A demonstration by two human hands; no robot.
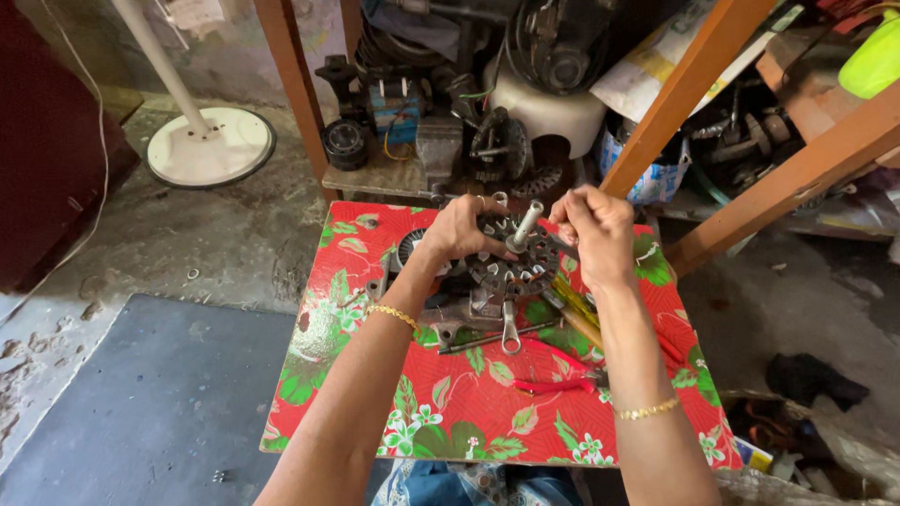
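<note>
A dark round motor stator (514,267) with a metal shaft (526,225) sticking up sits on a small table covered in red floral cloth (469,394). My left hand (459,228) grips the stator's left rim. My right hand (595,230) is closed at the stator's right side near the shaft, pinching something too small to make out. Both wrists wear gold bracelets.
A spanner (509,330), red-handled pliers (553,375) and a yellow-handled tool (574,305) lie on the cloth. Behind stands a wooden-framed shelf (675,103) crowded with motor parts. A white fan base (211,145) rests on the concrete floor at left, a grey mat (150,403) below it.
</note>
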